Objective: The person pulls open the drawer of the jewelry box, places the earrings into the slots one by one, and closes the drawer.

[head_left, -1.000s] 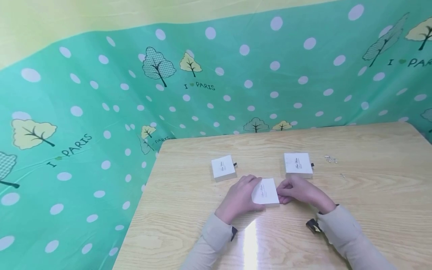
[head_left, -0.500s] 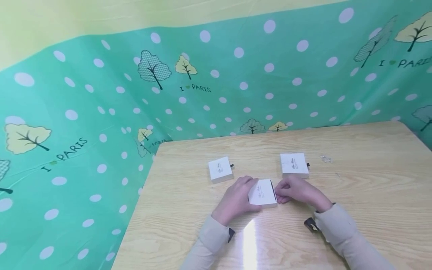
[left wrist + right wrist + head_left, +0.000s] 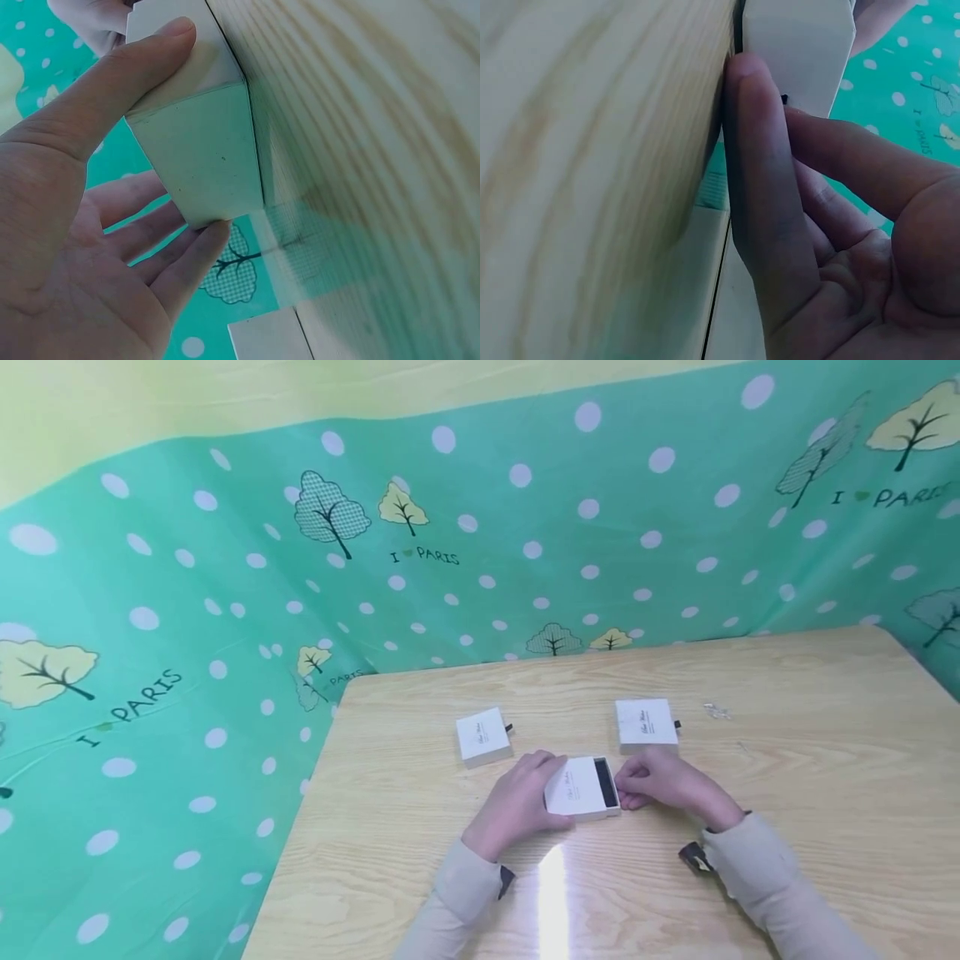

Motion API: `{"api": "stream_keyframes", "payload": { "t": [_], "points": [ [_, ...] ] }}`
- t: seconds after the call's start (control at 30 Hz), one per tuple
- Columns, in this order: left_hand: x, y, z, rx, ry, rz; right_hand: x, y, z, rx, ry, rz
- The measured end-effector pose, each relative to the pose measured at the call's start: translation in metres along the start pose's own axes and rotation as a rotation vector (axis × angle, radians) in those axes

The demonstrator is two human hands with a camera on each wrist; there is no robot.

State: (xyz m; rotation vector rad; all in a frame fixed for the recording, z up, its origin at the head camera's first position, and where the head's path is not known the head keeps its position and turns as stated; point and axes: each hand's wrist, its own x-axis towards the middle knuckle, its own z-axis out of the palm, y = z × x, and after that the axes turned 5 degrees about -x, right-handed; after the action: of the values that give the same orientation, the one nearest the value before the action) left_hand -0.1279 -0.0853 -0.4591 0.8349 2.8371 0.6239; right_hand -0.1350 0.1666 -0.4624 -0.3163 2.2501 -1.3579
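A small white drawer box (image 3: 573, 789) with dark printing lies on the wooden table. My left hand (image 3: 517, 793) grips its sleeve from the left, thumb on the near side and fingers on the far side. On the right side the inner drawer (image 3: 606, 782) protrudes a short way, showing a dark lining. My right hand (image 3: 660, 785) is at that end, thumb and forefinger pinched together at the drawer's edge. In the right wrist view a bit of black pull tab (image 3: 784, 99) shows between those fingertips; the rest of it is hidden.
Two similar white boxes stand farther back, one at the left (image 3: 483, 737) and one at the right (image 3: 647, 722), each with a black tab on its right side. Several small shiny pieces (image 3: 717, 711) lie right of them. A patterned green curtain (image 3: 450, 610) hangs behind the table.
The box's drawer has slid out to the right from its sleeve, exposing the dark lining. My left hand keeps its grip and my right hand stays at the drawer's end.
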Motion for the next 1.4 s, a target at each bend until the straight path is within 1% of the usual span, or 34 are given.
{"api": "stream_keyframes", "payload": {
  "t": [0.17, 0.4, 0.57, 0.77, 1.1, 1.4],
  "points": [
    [-0.002, -0.001, -0.001, -0.006, 0.002, 0.006, -0.001, 0.002, 0.001, 0.007, 0.008, 0.004],
    [-0.003, -0.001, 0.001, -0.003, -0.017, -0.008, -0.004, 0.006, 0.000, 0.011, 0.001, 0.018],
    [0.000, 0.001, 0.001, 0.004, -0.017, -0.001, -0.007, 0.008, -0.005, -0.009, 0.012, 0.015],
    [0.002, 0.003, 0.000, 0.011, -0.025, 0.001, -0.013, 0.007, -0.011, -0.032, 0.033, 0.038],
    [0.002, 0.001, -0.003, -0.006, -0.026, -0.008, -0.016, 0.007, -0.018, -0.070, 0.044, 0.026],
    [0.001, 0.000, -0.003, 0.000, -0.023, -0.012, -0.015, 0.010, -0.020, -0.099, 0.066, 0.062]
  ]
}}
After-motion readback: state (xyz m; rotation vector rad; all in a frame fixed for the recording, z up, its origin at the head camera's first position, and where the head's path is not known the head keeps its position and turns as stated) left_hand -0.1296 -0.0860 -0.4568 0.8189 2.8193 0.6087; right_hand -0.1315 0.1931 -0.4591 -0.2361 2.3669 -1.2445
